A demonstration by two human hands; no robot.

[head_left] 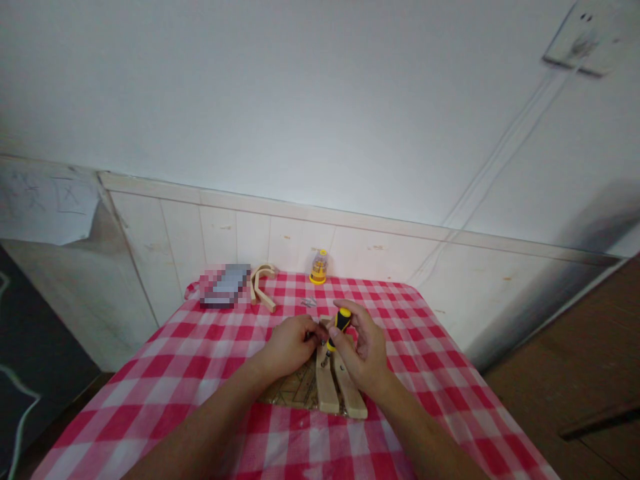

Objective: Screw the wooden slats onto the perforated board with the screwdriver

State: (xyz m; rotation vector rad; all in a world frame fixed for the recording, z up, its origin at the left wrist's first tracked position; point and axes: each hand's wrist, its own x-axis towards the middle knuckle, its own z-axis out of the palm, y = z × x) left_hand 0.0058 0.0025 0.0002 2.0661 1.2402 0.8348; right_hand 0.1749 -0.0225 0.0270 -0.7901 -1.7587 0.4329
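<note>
Screwdriver [343,321] in my right hand [367,347]: thumb and fingers are closed on its yellow-and-black handle, which leans up and away from me. Below those fingers, its tip comes down to a dark round spot on the left wooden strip [327,390]; whether that is a screw head or a bare hole is too small for me to tell from here. Just beside it, under the right hand, lies the right wooden strip [351,393], both strips reaching from the fingers towards me.

My left hand [295,340] has its fingertips bunched near the shaft, over the far part of the left strip; I cannot tell whether they pinch anything or only steady the wood.

To do this well, I would bring the handle more upright, in line with the spot, press straight down and turn in short, even twists. I'd have the left fingers brace the strip clear of the tip, since a slanted blade could slip towards them.
</note>
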